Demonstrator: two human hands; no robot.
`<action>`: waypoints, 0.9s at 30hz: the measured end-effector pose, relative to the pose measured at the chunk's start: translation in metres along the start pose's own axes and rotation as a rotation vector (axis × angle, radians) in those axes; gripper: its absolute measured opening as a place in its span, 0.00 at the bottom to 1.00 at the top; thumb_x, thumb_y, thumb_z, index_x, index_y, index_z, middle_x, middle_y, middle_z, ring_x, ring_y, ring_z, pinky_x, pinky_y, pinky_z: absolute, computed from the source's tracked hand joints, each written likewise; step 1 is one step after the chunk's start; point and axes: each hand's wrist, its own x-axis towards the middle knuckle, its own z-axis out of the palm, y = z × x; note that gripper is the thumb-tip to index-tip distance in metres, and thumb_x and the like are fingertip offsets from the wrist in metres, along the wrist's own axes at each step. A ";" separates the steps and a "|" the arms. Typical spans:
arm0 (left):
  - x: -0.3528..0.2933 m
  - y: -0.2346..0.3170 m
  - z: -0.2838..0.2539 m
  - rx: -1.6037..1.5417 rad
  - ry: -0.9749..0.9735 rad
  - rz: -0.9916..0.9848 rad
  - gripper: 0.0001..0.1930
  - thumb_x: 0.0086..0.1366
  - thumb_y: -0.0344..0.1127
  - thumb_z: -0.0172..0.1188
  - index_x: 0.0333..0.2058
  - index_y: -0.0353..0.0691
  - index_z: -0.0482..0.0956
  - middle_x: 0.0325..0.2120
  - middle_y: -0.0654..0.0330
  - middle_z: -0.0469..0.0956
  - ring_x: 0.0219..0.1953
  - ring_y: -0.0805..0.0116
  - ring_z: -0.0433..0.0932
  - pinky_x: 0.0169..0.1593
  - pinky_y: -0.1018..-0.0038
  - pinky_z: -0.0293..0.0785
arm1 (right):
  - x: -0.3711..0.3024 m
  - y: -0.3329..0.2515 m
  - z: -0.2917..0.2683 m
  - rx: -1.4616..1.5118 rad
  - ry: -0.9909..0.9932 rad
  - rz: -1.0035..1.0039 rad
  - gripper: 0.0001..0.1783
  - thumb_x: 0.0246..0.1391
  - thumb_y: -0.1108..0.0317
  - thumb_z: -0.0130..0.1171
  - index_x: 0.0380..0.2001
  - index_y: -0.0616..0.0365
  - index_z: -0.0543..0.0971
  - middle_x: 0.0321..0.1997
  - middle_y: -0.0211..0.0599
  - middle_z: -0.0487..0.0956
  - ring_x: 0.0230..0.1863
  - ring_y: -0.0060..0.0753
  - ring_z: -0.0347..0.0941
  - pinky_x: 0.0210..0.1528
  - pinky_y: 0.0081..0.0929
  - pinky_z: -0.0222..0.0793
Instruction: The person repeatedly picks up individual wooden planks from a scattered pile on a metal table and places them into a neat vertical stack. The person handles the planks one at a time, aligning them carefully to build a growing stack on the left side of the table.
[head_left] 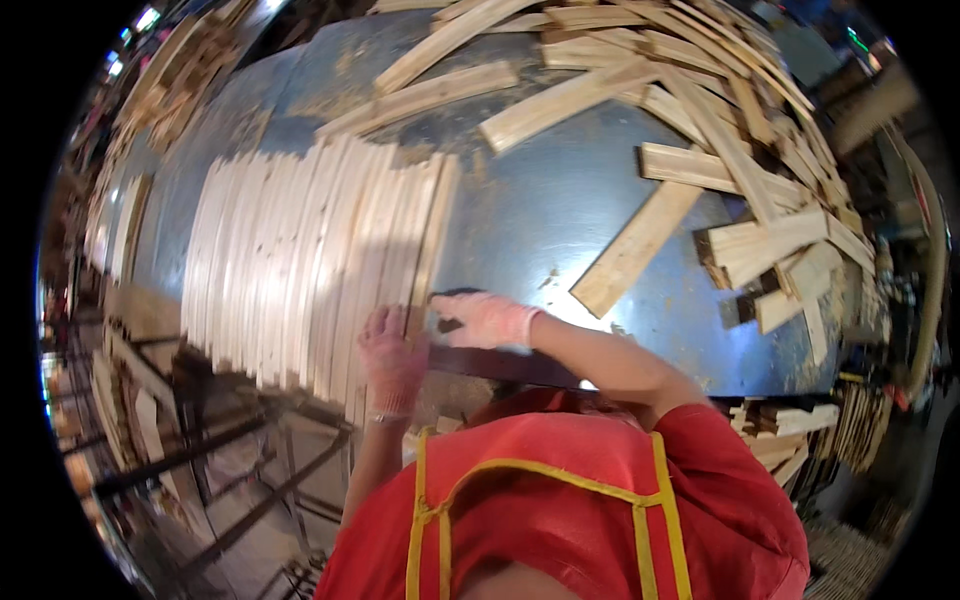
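The left hand point(392, 355), its fingers blurred, covers the lower ends of boards point(425, 240) near the right end of the row; the palm side of the right hand point(490, 320) is out of sight, and the dark patch point(451, 325) by its fingers is too indistinct to identify. The red apron point(545, 440), cut off by the lower edge, hides part of the counter's point(530, 220) near side. Loose planks point(480, 25) pass beyond the upper edge.

Glare on tabletop point(540, 220), dim warped edges
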 end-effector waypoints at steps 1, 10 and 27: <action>-0.008 -0.004 0.004 0.030 0.074 0.010 0.31 0.60 0.45 0.72 0.60 0.37 0.80 0.58 0.46 0.79 0.62 0.43 0.76 0.68 0.48 0.67 | -0.027 0.011 -0.024 -0.083 0.085 -0.051 0.33 0.63 0.57 0.63 0.68 0.56 0.72 0.67 0.55 0.78 0.69 0.62 0.73 0.69 0.45 0.70; 0.043 0.157 0.040 -0.271 -0.454 0.281 0.39 0.53 0.47 0.78 0.62 0.37 0.77 0.61 0.47 0.76 0.64 0.43 0.73 0.67 0.49 0.69 | -0.152 0.162 -0.081 -0.973 0.199 0.028 0.16 0.52 0.63 0.64 0.46 0.46 0.83 0.46 0.32 0.83 0.53 0.40 0.78 0.57 0.49 0.67; -0.009 0.127 0.056 -0.345 -0.610 -0.072 0.46 0.49 0.45 0.80 0.68 0.43 0.76 0.57 0.51 0.82 0.58 0.45 0.80 0.64 0.59 0.75 | -0.321 0.251 -0.211 0.095 0.961 0.597 0.54 0.51 0.57 0.72 0.78 0.65 0.61 0.71 0.60 0.76 0.67 0.57 0.77 0.69 0.45 0.72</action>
